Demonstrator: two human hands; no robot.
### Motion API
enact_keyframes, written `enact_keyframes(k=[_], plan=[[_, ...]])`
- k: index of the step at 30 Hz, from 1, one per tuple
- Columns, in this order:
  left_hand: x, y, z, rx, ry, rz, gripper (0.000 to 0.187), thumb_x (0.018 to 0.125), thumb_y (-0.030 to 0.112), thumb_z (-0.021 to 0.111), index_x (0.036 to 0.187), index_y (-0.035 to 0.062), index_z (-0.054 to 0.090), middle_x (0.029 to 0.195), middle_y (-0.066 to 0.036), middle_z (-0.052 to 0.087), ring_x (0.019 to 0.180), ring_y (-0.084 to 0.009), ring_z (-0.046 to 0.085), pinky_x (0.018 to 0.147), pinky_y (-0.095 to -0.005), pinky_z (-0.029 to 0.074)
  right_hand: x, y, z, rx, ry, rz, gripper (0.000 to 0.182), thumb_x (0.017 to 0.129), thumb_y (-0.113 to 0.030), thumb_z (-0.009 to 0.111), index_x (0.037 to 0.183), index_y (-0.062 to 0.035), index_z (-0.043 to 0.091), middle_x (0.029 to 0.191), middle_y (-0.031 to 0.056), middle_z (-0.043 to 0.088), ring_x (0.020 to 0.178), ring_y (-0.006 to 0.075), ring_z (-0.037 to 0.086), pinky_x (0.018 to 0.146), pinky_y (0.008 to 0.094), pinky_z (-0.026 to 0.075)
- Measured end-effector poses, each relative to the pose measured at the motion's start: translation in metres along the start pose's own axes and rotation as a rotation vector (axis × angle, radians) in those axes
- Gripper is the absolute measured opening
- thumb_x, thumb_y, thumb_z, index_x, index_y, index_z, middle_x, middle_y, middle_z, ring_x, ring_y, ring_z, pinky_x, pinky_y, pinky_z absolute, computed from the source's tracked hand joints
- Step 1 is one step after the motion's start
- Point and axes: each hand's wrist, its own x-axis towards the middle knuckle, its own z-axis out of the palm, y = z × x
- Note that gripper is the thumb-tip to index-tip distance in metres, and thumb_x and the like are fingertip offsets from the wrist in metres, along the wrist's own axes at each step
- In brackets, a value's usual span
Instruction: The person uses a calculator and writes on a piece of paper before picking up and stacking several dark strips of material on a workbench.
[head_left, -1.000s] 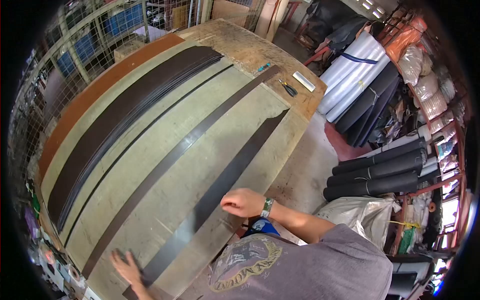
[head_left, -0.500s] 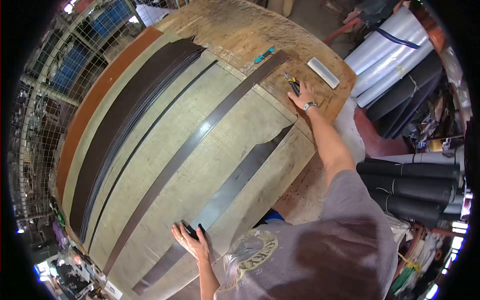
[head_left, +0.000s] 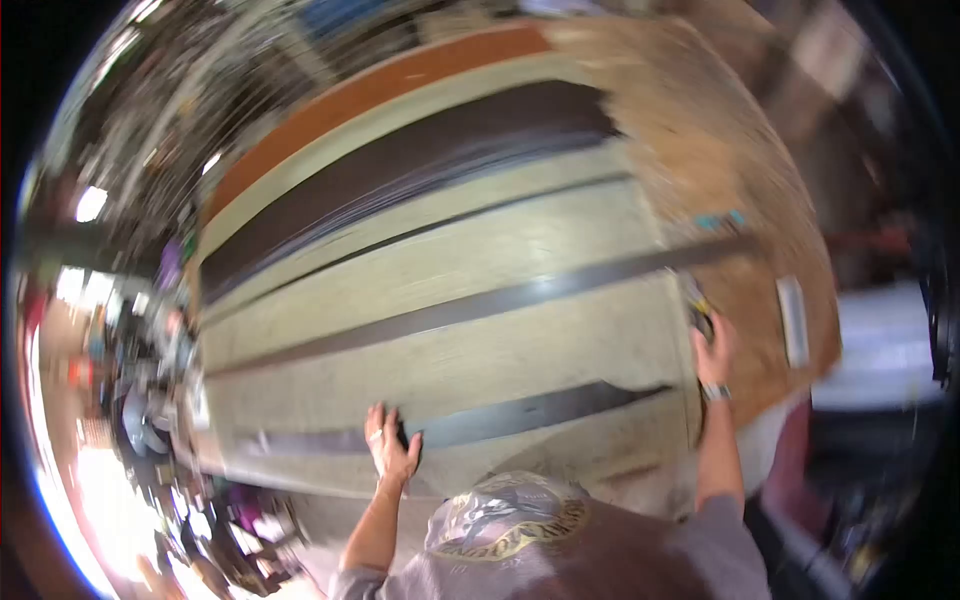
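Observation:
My left hand (head_left: 392,445) rests low on the pale mat, over a dark glossy strip (head_left: 510,418) with an uneven right end. Between its thumb and fingers is a small black object (head_left: 402,434), mostly hidden by the hand. My right hand (head_left: 712,350) is closed around yellow-and-black pliers (head_left: 703,318) near the mat's right edge, jaws pointing away from me. Beyond them a long brown strip (head_left: 480,305) crosses the mat onto the wooden board. Motion blur softens the pliers.
On the wooden board (head_left: 700,130) lie a teal cutter (head_left: 720,220) and a whitish block (head_left: 792,320). A stack of dark brown sheets (head_left: 420,165), a thin dark strip (head_left: 440,232) and an orange-brown strip (head_left: 390,80) lie farther back. Wrapped rolls (head_left: 885,335) stand at right.
My view has swung round, so the table appears rotated. My right hand has closed on the pliers and brought them toward the mat's edge. My left hand stays on the lower strip.

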Motion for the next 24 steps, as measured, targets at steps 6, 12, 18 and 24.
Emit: enact_keyframes(k=[6, 12, 18, 24], plan=[[-0.003, -0.006, -0.016, -0.042, 0.133, 0.021, 0.064, 0.090, 0.048, 0.075, 0.135, 0.0068, 0.057, 0.156, -0.022, 0.044, 0.152, -0.0421, 0.034, 0.127, -0.0572, 0.025, 0.029, -0.027, 0.019, -0.068, 0.103, -0.357, 0.041, 0.104, -0.034, 0.065, 0.129, -0.0011, 0.067, 0.127, 0.0219, 0.067, 0.118, 0.0422, 0.061, 0.102, 0.0528, 0.047], [-0.010, -0.015, -0.011, -0.081, 0.233, 0.074, 0.057, 0.092, 0.051, 0.071, 0.122, 0.0047, 0.058, 0.148, -0.020, 0.051, 0.147, -0.0401, 0.041, 0.126, -0.0524, 0.029, -0.027, -0.236, 0.104, 0.283, -0.387, -0.520, 0.040, 0.101, -0.029, 0.068, 0.125, 0.0030, 0.067, 0.123, 0.0232, 0.069, 0.116, 0.0406, 0.063, 0.102, 0.0484, 0.049], [-0.024, -0.019, -0.006, -0.093, 0.449, 0.135, 0.048, 0.085, 0.041, 0.081, 0.110, 0.0055, 0.063, 0.106, -0.015, 0.064, 0.109, -0.0367, 0.060, 0.108, -0.0519, 0.045, -0.167, -0.387, 0.134, 0.221, -0.809, -1.069, 0.063, 0.085, -0.030, 0.080, 0.136, 0.0016, 0.058, 0.144, 0.0243, 0.055, 0.131, 0.0455, 0.051, 0.109, 0.0575, 0.041], [-0.068, -0.023, 0.021, -0.257, 0.613, 0.185, 0.053, 0.078, 0.017, 0.076, 0.125, 0.0026, 0.056, 0.138, -0.022, 0.055, 0.136, -0.0422, 0.050, 0.119, -0.0566, 0.037, -0.234, -0.396, 0.153, 0.223, -0.709, -1.068, 0.076, 0.077, -0.031, 0.085, 0.139, 0.0006, 0.053, 0.128, 0.0264, 0.058, 0.121, 0.0488, 0.055, 0.104, 0.0576, 0.044]])
